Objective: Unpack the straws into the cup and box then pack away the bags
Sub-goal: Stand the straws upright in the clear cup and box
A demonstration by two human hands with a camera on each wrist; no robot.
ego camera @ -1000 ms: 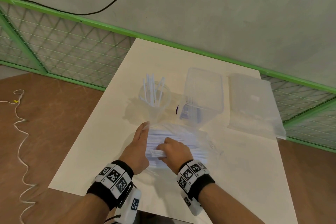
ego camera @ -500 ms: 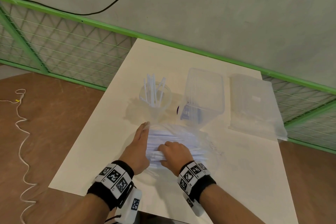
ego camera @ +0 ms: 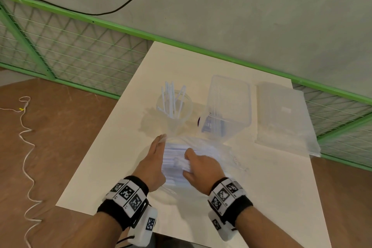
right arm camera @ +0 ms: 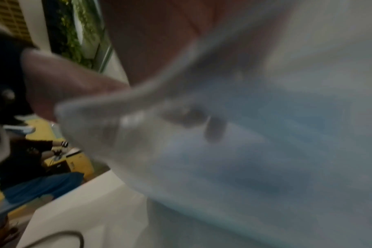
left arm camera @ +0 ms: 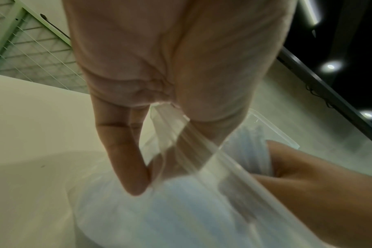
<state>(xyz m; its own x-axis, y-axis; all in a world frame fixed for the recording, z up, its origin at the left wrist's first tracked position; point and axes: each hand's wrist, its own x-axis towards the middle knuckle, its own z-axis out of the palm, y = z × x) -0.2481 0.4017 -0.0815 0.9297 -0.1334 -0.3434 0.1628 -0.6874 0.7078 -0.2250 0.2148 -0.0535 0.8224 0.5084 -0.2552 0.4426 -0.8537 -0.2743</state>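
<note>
While pinched open, straw-stuffed clear bag (ego camera: 201, 147)

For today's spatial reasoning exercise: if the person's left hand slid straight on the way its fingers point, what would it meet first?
Probably the clear cup holding straws: the left hand, pinching the bag edge, points up the table towards it. Depth is uncertain.

white table (ego camera: 124, 167), cup (ego camera: 174, 110), box (ego camera: 229, 104), bags (ego camera: 285, 119)

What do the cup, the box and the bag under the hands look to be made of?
Cup: clear, glossy, probably rigid plastic; straws show through the wall.
Box: translucent hard plastic, slightly frosted, holding its shape.
Bag: thin, clear, soft plastic film; it creases and stretches where the left hand pinches it.
</note>
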